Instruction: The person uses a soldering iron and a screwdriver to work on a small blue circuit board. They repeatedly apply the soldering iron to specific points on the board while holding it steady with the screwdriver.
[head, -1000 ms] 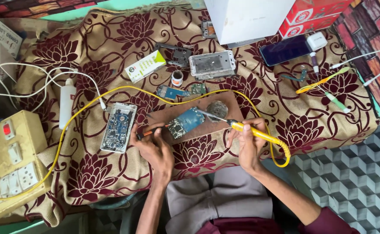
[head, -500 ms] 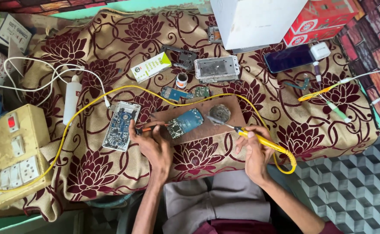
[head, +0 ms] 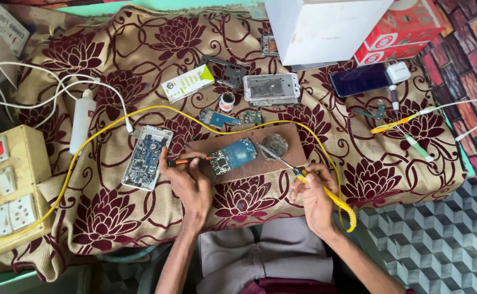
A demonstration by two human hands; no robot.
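A small white-and-green carton [head: 187, 83] is lying tilted on the floral cloth. A large white box [head: 325, 30] is standing at the top, red cartons [head: 404, 30] sitting beside it. A dark phone screen [head: 360, 79] is lying just below them.

A white box [head: 325, 27] and red cartons [head: 407, 27] are sitting at the far edge of the floral cloth [head: 108, 218], a dark phone [head: 361, 80] lying beside them, a yellow switchboard [head: 7, 185] resting at left, white cables [head: 42, 81] trailing near a white tube [head: 82, 121].

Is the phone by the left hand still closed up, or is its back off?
Back off: the phone lies flat on the cloth beside the left hand, its blue board and inner parts bare.
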